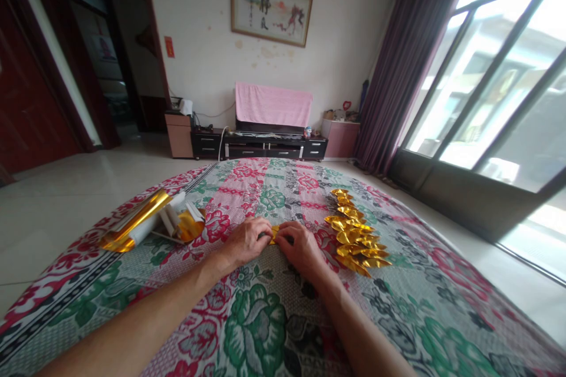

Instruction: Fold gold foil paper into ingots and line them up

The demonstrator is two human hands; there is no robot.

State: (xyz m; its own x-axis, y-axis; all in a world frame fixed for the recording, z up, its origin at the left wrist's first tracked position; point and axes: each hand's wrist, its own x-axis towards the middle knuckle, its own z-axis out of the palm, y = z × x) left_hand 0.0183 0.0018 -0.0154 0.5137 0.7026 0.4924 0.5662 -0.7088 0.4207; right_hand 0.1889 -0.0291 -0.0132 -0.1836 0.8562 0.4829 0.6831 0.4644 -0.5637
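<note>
Between my two hands, low over the middle of the table, is a small piece of gold foil paper (275, 234). My left hand (248, 240) is closed, its fingers pinching the left side of the foil. From the other side my right hand (302, 245) grips the same piece, thumb and fingertips pressed together. Most of the foil is hidden by the fingers. To the right lies a group of folded gold foil pieces (354, 232), several of them lined up in overlapping rows with pointed ends.
On the left of the table lie a gold foil bundle (144, 218) and an open container (188, 227) with gold and white sheets. A flowered cloth (256, 324) covers the round table. Beyond stand a low black cabinet (276, 150) and a pink-draped object (274, 105).
</note>
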